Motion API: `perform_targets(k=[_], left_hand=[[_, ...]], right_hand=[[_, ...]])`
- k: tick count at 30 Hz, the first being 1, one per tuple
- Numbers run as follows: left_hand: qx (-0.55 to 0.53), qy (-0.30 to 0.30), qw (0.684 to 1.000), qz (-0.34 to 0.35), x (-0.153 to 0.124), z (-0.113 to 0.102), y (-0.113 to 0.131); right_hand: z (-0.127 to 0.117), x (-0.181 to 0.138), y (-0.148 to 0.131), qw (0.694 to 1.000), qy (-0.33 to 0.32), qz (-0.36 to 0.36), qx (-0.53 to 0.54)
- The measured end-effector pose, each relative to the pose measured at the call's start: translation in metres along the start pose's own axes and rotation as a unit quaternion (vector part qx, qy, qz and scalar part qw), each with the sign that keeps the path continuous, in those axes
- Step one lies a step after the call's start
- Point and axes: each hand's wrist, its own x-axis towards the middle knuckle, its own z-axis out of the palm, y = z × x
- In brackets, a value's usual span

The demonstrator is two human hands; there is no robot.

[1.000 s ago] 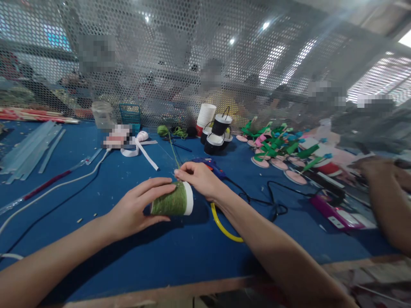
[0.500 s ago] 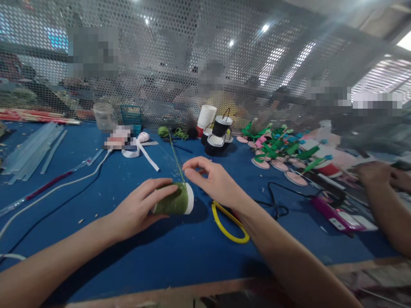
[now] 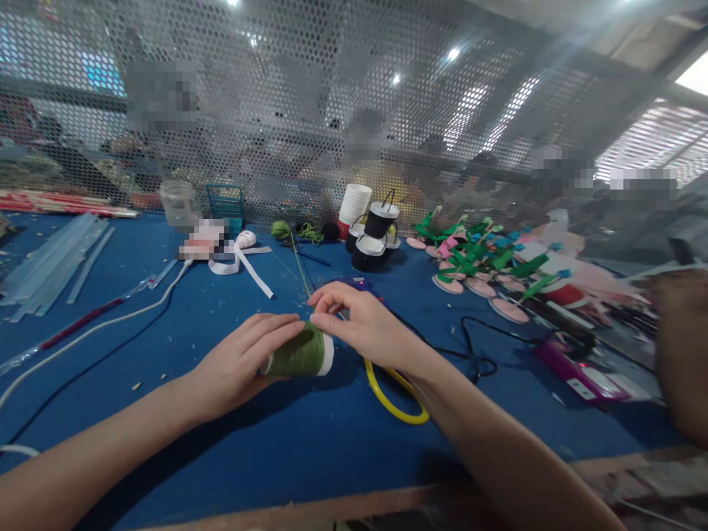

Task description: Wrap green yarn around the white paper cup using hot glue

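My left hand (image 3: 243,358) is wrapped round a cup (image 3: 303,355) covered in wound green yarn, its white rim facing right. The cup lies on its side just over the blue table. At its top edge my right hand (image 3: 362,324) has thumb and fingers pinched together on the green yarn strand (image 3: 300,269). That strand runs back toward a green yarn ball (image 3: 280,230); its end at the cup is partly hidden by my fingers. Beneath my right wrist a yellow loop handle (image 3: 381,394) rests on the table.
Black-wrapped cups (image 3: 369,252) and stacked white cups (image 3: 355,203) stand at the back. Green craft stems on pink discs (image 3: 509,310) crowd the right, beside a purple power strip (image 3: 575,372) and another person's arm (image 3: 683,354). White ribbon (image 3: 257,273) and glue sticks (image 3: 52,262) lie left.
My right hand has come down and left to the cup's top edge, its fingers closer to my left hand. The cup stays in my left hand. The other person's arm has shifted at the right.
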Motion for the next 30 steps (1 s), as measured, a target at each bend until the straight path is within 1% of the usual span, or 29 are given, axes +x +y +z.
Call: perform_targets(k=[3,5,8,9,13,15,17,20,22,23,24,26,28,30], left_hand=[[-0.004,-0.007,1.0,-0.002,0.0,-0.001,0.001],[-0.008,0.0,1.0,-0.002,-0.001,-0.001,0.001],[-0.016,0.003,1.0,-0.004,-0.001,0.0,0.001],[-0.018,0.003,1.0,-0.007,-0.001,0.0,0.001],[-0.023,0.008,0.999,-0.028,-0.001,0.001,0.001],[-0.026,0.014,0.998,-0.047,-0.001,0.001,0.0],[-0.031,0.024,0.997,-0.07,-0.001,0.001,-0.002],[-0.067,0.04,0.987,-0.141,0.001,-0.001,-0.004],[-0.124,0.044,0.968,-0.216,0.002,-0.002,-0.004],[-0.161,0.047,0.952,-0.255,0.004,-0.002,-0.004],[-0.202,0.052,0.934,-0.289,0.005,-0.003,-0.005],[-0.282,0.073,0.896,-0.336,0.008,-0.004,-0.005],[-0.336,0.104,0.862,-0.364,0.011,-0.004,-0.006],[-0.376,0.131,0.832,-0.387,0.012,-0.005,-0.007]], right_hand=[[-0.005,0.005,0.001,0.998,0.065,0.026,0.0],[-0.007,0.006,0.001,0.997,0.06,0.043,-0.002],[-0.007,0.003,0.001,0.998,0.013,0.063,0.01],[-0.007,0.002,0.002,0.997,0.012,0.068,0.016],[-0.009,0.003,0.006,0.991,0.072,0.085,0.077],[-0.011,0.004,0.009,0.983,0.1,0.101,0.118],[-0.013,0.005,0.014,0.975,0.113,0.112,0.157],[-0.016,0.004,0.021,0.965,0.118,0.114,0.202],[-0.021,0.001,0.025,0.966,0.124,0.11,0.201],[-0.024,-0.001,0.025,0.966,0.128,0.111,0.194],[-0.028,-0.003,0.026,0.966,0.134,0.114,0.188],[-0.036,-0.012,0.024,0.967,0.136,0.125,0.174],[-0.042,-0.023,0.02,0.973,0.099,0.137,0.157],[-0.046,-0.036,0.016,0.978,0.024,0.149,0.143]])
